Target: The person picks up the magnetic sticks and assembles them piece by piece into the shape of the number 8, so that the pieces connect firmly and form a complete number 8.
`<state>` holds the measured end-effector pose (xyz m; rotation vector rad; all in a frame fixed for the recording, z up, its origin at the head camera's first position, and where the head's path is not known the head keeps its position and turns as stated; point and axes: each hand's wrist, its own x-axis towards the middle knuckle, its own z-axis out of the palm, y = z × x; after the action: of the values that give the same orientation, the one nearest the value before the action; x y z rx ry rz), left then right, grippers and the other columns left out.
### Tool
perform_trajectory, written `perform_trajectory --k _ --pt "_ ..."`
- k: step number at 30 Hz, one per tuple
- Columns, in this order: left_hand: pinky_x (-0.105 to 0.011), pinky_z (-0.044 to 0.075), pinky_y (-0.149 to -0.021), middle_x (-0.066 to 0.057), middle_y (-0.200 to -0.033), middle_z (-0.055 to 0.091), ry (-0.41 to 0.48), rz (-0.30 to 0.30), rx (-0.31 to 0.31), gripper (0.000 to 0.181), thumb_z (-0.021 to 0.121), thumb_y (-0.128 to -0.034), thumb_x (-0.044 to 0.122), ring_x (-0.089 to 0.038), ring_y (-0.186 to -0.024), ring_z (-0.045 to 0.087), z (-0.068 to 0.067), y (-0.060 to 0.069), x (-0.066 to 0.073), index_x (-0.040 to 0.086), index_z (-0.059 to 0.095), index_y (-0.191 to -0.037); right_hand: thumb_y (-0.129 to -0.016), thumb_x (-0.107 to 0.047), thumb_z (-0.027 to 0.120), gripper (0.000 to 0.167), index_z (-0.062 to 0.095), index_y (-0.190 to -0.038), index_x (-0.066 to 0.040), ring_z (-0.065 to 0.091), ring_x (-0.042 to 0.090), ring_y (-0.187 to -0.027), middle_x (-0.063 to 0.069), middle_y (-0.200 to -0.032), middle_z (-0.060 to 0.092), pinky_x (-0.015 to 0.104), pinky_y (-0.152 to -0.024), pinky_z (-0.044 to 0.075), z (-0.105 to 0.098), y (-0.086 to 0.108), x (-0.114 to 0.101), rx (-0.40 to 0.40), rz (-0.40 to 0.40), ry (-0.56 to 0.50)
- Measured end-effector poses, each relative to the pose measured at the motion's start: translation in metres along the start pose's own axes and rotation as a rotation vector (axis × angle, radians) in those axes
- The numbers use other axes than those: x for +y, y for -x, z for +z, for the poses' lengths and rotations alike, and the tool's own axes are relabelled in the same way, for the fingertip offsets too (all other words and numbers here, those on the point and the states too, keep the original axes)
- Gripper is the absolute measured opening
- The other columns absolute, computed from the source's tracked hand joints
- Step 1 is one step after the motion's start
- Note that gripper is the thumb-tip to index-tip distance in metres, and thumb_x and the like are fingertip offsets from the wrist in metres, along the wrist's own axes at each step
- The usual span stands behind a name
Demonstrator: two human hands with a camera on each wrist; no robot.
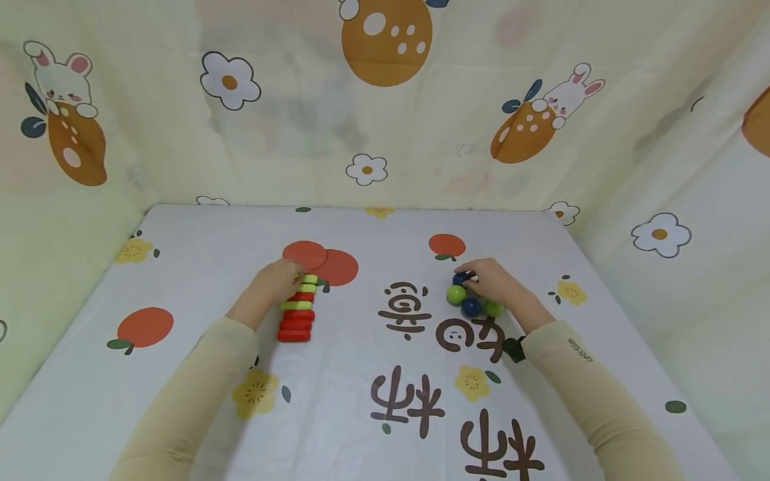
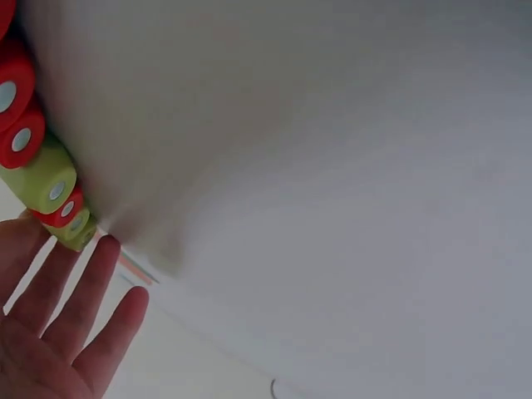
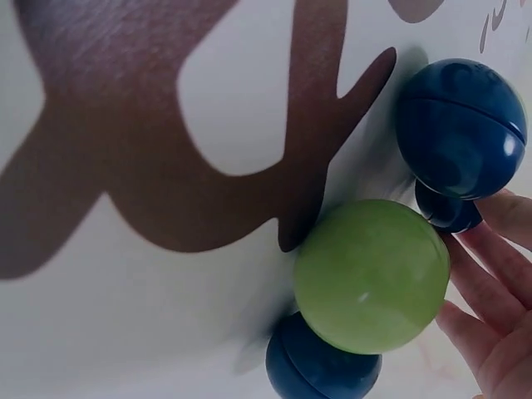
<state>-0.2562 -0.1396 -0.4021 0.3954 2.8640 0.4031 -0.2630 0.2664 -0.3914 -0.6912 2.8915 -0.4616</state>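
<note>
A row of red and yellow-green cylinders (image 1: 295, 316) lies on the left side of the table, each with a pale disc on its end in the left wrist view. At the row's far end my left hand (image 1: 279, 279) pinches the last yellow-green cylinder (image 2: 86, 236), its other fingers (image 2: 116, 328) spread out. On the right, blue and green balls sit close together. My right hand (image 1: 494, 280) holds the farthest blue ball (image 1: 460, 278) between thumb and finger. Beside it are a green ball (image 1: 456, 294), another blue ball (image 1: 472, 307) and a second green ball (image 1: 494, 308), partly hidden by the hand.
A white cloth printed with fruit, flowers and brown characters covers the table (image 1: 337, 401). Patterned curtains (image 1: 289, 133) hang behind it and along both sides. A dark patch (image 1: 514, 349) shows by the right cuff.
</note>
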Motion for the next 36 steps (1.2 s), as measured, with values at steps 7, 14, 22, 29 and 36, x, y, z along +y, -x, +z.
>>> perform_trajectory --k 7,14,22,29,36 --pt "-0.032 0.045 -0.071 -0.008 -0.086 0.055 -0.041 -0.027 -0.007 0.016 0.055 -0.0897 0.008 -0.023 -0.081 0.051 -0.002 -0.003 0.006 0.002 0.064 -0.102 -0.083 0.006 0.058 0.026 0.061 -0.109 0.009 0.059 0.037 -0.096 0.024 -0.104 0.062 0.044 -0.082 0.047 -0.002 0.0 0.0 0.002 0.002 -0.022" --pt "-0.035 0.047 -0.075 -0.011 -0.091 0.057 -0.046 -0.075 -0.031 0.021 0.056 -0.0875 0.004 -0.026 -0.085 0.051 -0.008 -0.003 0.011 0.001 0.063 -0.107 -0.084 0.006 0.057 0.024 0.061 -0.107 0.01 0.059 0.037 -0.096 0.025 -0.104 0.061 0.043 -0.081 0.048 0.0 -0.006 -0.001 0.017 0.006 -0.036" --pt "-0.035 0.047 -0.075 -0.011 -0.09 0.057 -0.018 -0.105 -0.047 0.021 0.06 -0.085 0.003 -0.026 -0.086 0.05 -0.01 -0.005 0.014 0.0 0.062 -0.105 -0.085 0.003 0.058 0.026 0.06 -0.111 0.007 0.058 0.035 -0.1 0.024 -0.109 0.06 0.043 -0.084 0.046 0.0 -0.014 -0.005 -0.006 0.073 -0.038" --pt "-0.033 0.047 -0.073 -0.011 -0.088 0.056 -0.02 -0.13 -0.058 0.019 0.06 -0.0856 0.003 -0.026 -0.086 0.05 -0.013 -0.007 0.017 0.001 0.062 -0.104 -0.083 0.004 0.059 0.025 0.061 -0.108 0.009 0.058 0.035 -0.098 0.023 -0.104 0.062 0.043 -0.083 0.046 -0.002 -0.021 -0.014 0.02 0.038 -0.031" --pt "-0.032 0.046 -0.073 -0.008 -0.087 0.057 0.002 -0.133 -0.088 0.017 0.06 -0.0864 0.007 -0.024 -0.088 0.05 -0.015 -0.011 0.023 0.005 0.064 -0.103 -0.085 0.001 0.06 0.026 0.061 -0.11 0.007 0.056 0.036 -0.101 0.023 -0.107 0.061 0.044 -0.085 0.044 -0.003 -0.027 -0.019 -0.005 0.074 -0.068"
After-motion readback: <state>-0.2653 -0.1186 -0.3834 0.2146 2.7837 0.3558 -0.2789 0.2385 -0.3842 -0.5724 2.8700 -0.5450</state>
